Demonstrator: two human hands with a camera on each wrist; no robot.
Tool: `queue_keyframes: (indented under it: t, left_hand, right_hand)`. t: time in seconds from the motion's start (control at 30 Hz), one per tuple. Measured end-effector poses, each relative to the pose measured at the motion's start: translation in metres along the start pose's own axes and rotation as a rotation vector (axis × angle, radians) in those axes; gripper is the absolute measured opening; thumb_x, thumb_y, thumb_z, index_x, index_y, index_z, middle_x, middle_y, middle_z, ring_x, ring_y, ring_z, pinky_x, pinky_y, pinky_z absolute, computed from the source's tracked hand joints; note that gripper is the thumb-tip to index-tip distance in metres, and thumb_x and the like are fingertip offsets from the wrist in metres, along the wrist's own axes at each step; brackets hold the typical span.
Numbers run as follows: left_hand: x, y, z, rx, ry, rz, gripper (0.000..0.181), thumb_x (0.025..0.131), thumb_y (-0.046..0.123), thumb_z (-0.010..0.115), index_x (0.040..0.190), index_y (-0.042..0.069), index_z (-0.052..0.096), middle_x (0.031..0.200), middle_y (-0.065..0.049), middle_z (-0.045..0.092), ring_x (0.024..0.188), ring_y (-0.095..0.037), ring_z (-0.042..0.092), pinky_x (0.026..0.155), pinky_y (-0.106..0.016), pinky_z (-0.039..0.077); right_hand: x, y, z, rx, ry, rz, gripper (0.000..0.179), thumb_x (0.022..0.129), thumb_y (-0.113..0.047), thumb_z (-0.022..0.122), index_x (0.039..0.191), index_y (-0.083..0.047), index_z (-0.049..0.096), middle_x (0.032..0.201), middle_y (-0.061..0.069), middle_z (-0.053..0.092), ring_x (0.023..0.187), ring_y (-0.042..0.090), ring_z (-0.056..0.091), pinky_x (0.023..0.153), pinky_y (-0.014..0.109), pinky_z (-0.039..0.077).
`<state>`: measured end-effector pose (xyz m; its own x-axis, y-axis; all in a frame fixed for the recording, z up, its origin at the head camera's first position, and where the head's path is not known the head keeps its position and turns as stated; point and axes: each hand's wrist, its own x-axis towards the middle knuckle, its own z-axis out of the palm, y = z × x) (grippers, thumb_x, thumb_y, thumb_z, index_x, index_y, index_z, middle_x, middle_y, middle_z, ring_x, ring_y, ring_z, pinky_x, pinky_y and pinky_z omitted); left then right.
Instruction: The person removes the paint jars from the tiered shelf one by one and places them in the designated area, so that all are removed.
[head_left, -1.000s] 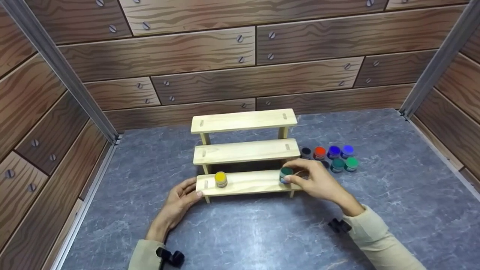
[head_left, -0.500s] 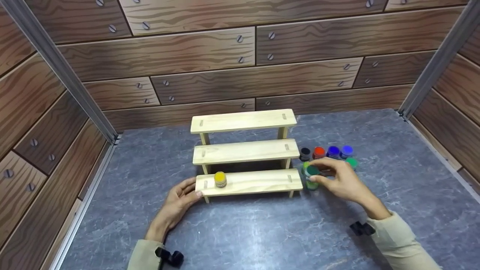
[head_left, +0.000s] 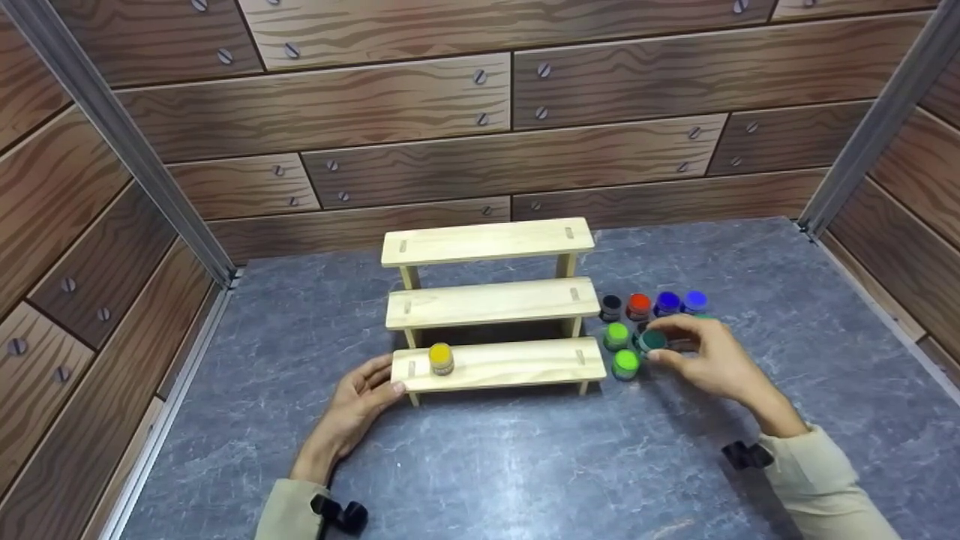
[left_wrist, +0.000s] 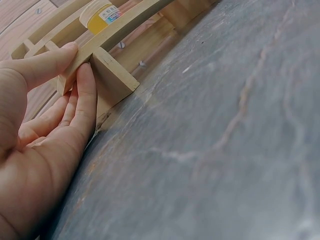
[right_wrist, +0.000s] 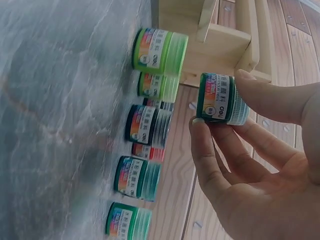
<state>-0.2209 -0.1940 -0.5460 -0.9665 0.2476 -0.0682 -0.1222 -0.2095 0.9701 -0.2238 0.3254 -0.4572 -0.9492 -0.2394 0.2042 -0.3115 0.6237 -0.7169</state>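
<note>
My left hand (head_left: 351,411) grips the left end of the lowest step of a three-tier wooden display stand (head_left: 517,364), thumb on top and fingers beneath. A yellow paint jar (head_left: 442,360) stands upright near that end. My right hand (head_left: 711,365) pinches a dark green paint jar (right_wrist: 216,97) between thumb and fingers, to the right of the stand. In the right wrist view this jar is held up off the table, its label in sight. Two light green paint jars (head_left: 625,365) stand between the stand and my right hand.
Behind my right hand a row holds black (head_left: 611,307), red (head_left: 638,306), dark blue (head_left: 667,304) and violet-blue paint jars (head_left: 695,302). The right wrist view shows a teal jar (right_wrist: 137,178) and a green jar (right_wrist: 128,221) nearby. A wood-patterned wall (head_left: 420,180) rises behind the stand.
My right hand has carried the dark green jar from the lowest step's right end rightward, past the light green jars. The left hand has stayed on the stand.
</note>
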Motion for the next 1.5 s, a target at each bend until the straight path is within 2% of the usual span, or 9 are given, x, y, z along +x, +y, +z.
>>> queue_keyframes:
  t: [0.27, 0.67, 0.87, 1.23, 1.5]
  left_hand:
    - [-0.001, 0.0, -0.001, -0.002, 0.007, 0.004, 0.074, 0.098, 0.0, 0.07, 0.159, -0.013, 0.032, 0.155, -0.032, 0.047, 0.126, -0.022, 0.064, 0.107, -0.028, 0.057]
    - [-0.001, 0.0, -0.002, -0.007, 0.0, 0.013, 0.072, 0.098, -0.002, 0.069, 0.159, -0.013, 0.032, 0.155, -0.031, 0.047, 0.125, -0.021, 0.065, 0.108, -0.029, 0.057]
    - [-0.002, 0.001, -0.002, -0.008, -0.016, 0.005, 0.073, 0.099, -0.001, 0.068, 0.161, -0.012, 0.03, 0.157, -0.031, 0.045, 0.126, -0.02, 0.065, 0.108, -0.028, 0.056]
    - [0.0, 0.0, -0.001, -0.016, 0.008, -0.002, 0.073, 0.098, -0.003, 0.069, 0.16, -0.013, 0.031, 0.156, -0.031, 0.046, 0.124, -0.02, 0.065, 0.108, -0.028, 0.057]
    - [0.0, -0.001, 0.001, -0.014, 0.017, -0.005, 0.073, 0.097, -0.003, 0.069, 0.159, -0.013, 0.032, 0.156, -0.032, 0.045, 0.124, -0.019, 0.065, 0.108, -0.028, 0.057]
  right_hand:
    - [0.002, 0.006, 0.0, -0.008, -0.049, 0.05, 0.043, 0.091, -0.004, 0.082, 0.13, 0.009, 0.069, 0.128, 0.029, 0.07, 0.114, 0.043, 0.071, 0.1, 0.05, 0.061]
    - [0.003, 0.012, 0.004, -0.076, -0.127, 0.12, 0.04, 0.092, -0.001, 0.08, 0.129, 0.01, 0.069, 0.124, 0.03, 0.072, 0.115, 0.046, 0.071, 0.099, 0.055, 0.061]
    - [0.002, 0.014, 0.006, -0.09, -0.136, 0.136, 0.04, 0.091, -0.001, 0.08, 0.129, 0.009, 0.069, 0.124, 0.03, 0.072, 0.114, 0.046, 0.071, 0.099, 0.056, 0.061]
    - [0.001, 0.014, 0.008, -0.091, -0.147, 0.17, 0.042, 0.09, 0.0, 0.08, 0.13, 0.009, 0.068, 0.125, 0.03, 0.071, 0.114, 0.046, 0.071, 0.1, 0.056, 0.061]
    - [0.0, 0.014, 0.006, -0.079, -0.132, 0.153, 0.045, 0.09, 0.001, 0.08, 0.132, 0.012, 0.066, 0.127, 0.032, 0.069, 0.115, 0.047, 0.07, 0.101, 0.055, 0.06]
